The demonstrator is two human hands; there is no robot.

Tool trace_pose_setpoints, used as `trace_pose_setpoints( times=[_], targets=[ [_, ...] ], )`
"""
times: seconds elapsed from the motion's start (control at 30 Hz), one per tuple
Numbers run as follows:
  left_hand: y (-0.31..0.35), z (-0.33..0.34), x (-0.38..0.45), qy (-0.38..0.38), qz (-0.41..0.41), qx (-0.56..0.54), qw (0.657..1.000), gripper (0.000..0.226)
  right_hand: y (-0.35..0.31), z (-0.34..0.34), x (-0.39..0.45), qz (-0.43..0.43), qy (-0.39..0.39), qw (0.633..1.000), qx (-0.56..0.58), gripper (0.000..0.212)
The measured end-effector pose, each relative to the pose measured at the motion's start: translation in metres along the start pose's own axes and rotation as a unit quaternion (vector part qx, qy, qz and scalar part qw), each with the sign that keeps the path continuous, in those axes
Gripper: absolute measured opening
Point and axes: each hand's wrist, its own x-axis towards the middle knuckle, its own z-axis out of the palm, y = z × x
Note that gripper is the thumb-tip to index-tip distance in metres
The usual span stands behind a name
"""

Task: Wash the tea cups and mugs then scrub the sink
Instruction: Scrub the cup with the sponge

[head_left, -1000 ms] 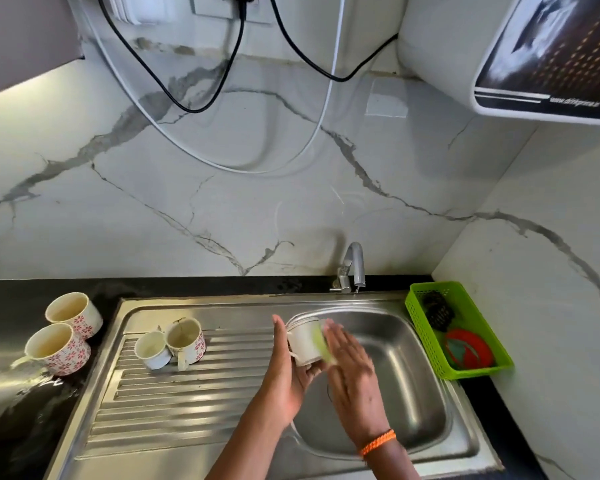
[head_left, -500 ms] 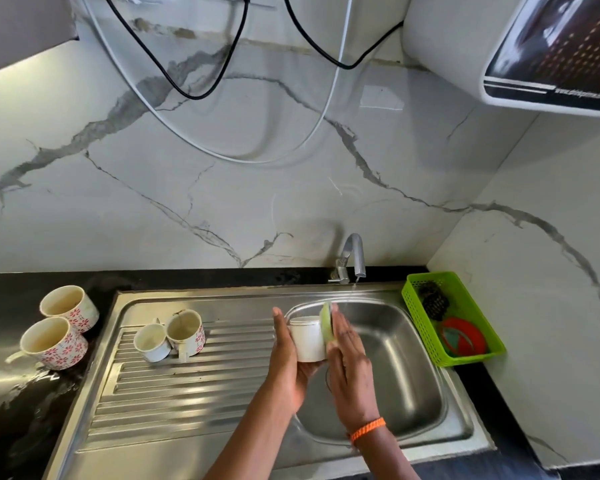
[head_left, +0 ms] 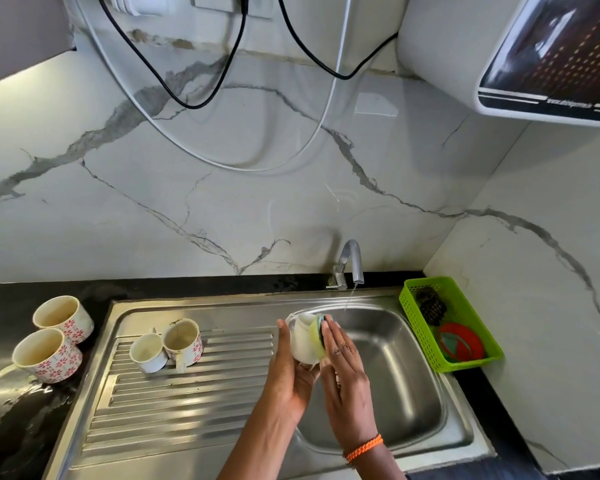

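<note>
My left hand (head_left: 288, 372) grips a small white cup (head_left: 303, 342) over the left rim of the steel sink basin (head_left: 406, 386). My right hand (head_left: 343, 368) presses a yellow-green sponge (head_left: 317, 336) flat against the cup's right side, fingers straight. A thin stream of water runs from the tap (head_left: 350, 261) into the basin just behind the hands. Two cups, one plain white (head_left: 148, 351) and one flowered (head_left: 182, 339), stand on the ribbed drainboard (head_left: 174, 403). Two more flowered mugs (head_left: 61, 317) (head_left: 45, 355) stand on the black counter at the left.
A green plastic basket (head_left: 461, 365) to the right of the sink holds a dark scrubber (head_left: 430, 308) and a red round container (head_left: 461, 344). Water pools on the black counter (head_left: 18, 410) at the left. Cables hang on the marble wall; an appliance is mounted at upper right.
My right hand has slid the sponge from the cup's mouth to its right side. The cup has turned a little in my left hand. The view has shifted slightly.
</note>
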Motion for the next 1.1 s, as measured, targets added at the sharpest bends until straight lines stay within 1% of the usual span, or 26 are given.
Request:
trace_pose_setpoints(
  times=[0.07,0.13,0.2,0.27,0.33,0.4,0.43,0.5,0.57,0.63,0.73,0.8,0.83,0.93,0.97,1.0,1.03,1.1],
  targets=[
    [-0.004,-0.002,0.005,-0.026,0.006,-0.01,1.0,0.075,-0.002,0.004,0.003,0.043,0.023,0.998,0.026,0.065],
    [-0.001,0.0,0.008,-0.011,-0.009,-0.018,1.0,0.075,-0.003,0.004,0.003,0.041,0.019,0.998,0.037,0.06],
    [0.004,-0.001,0.011,0.034,-0.022,-0.008,0.999,0.075,-0.004,0.002,-0.002,-0.015,-0.018,1.0,0.017,0.059],
    [0.01,-0.001,0.014,0.053,-0.019,-0.002,0.998,0.072,0.003,-0.005,-0.007,-0.075,-0.054,0.995,-0.021,0.063],
    [0.014,-0.003,0.019,0.076,-0.004,-0.01,0.997,0.069,0.017,-0.012,-0.005,-0.093,-0.042,0.993,-0.055,0.066],
    [0.016,-0.006,0.021,0.089,0.011,0.008,0.996,0.061,0.024,-0.014,0.001,-0.052,-0.009,0.997,-0.061,0.067],
    [0.016,-0.003,0.019,0.083,0.008,0.021,0.996,0.057,0.023,-0.013,0.005,-0.01,0.003,0.999,-0.035,0.064],
    [0.012,0.002,0.012,0.055,-0.012,0.031,0.998,0.05,0.012,-0.006,0.014,0.095,0.017,0.992,0.084,0.053],
    [0.009,0.005,0.009,0.034,-0.028,0.002,0.999,0.045,-0.005,0.004,0.023,0.16,0.031,0.968,0.191,0.049],
    [0.012,0.007,0.01,0.02,-0.029,-0.042,0.998,0.038,-0.017,0.012,0.025,0.179,0.041,0.955,0.232,0.048],
    [0.019,0.004,0.019,0.01,-0.03,-0.096,0.995,0.03,-0.013,0.015,0.011,0.182,0.021,0.958,0.222,0.046],
    [0.024,0.001,0.02,0.019,-0.024,-0.108,0.994,0.029,-0.006,0.013,-0.001,0.167,0.008,0.969,0.181,0.045],
    [0.026,-0.001,0.021,0.025,-0.018,-0.1,0.994,0.031,-0.004,0.012,-0.003,0.157,0.005,0.974,0.161,0.046],
    [0.027,0.0,0.02,0.036,-0.013,-0.049,0.998,0.038,-0.006,0.01,0.007,0.143,0.021,0.979,0.145,0.051],
    [0.027,0.002,0.019,0.035,-0.01,-0.033,0.999,0.043,-0.009,0.008,0.013,0.125,0.029,0.983,0.132,0.054],
    [0.027,0.005,0.017,0.035,-0.002,-0.022,0.999,0.049,-0.012,0.005,0.019,0.084,0.028,0.991,0.103,0.056],
    [0.027,0.006,0.016,0.037,0.011,-0.012,0.999,0.053,-0.015,0.003,0.024,0.02,0.01,0.998,0.053,0.056],
    [0.031,0.008,0.013,0.043,0.028,0.013,0.999,0.055,-0.013,0.003,0.023,-0.101,-0.048,0.992,-0.056,0.048]
  ],
)
